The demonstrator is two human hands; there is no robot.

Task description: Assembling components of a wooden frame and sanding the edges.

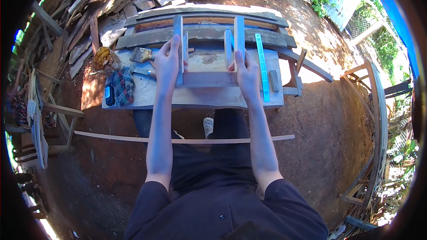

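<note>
A head-worn fisheye camera, the left of a pair, looks steeply down and forward from above the dark short-sleeved shirt (218, 222) at bottom centre. The pale wooden counter (195, 101) lies near, at upper centre, with reddish-brown earth floor (316, 138) bending toward the blackened rim.

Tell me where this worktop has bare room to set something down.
Bare strip: the near edge of the worktop, just this side of the wooden frame. Smaller patch: beyond the small block, right of the blue ruler. The left end is crowded with a brush, patterned cloth and black case.
</note>
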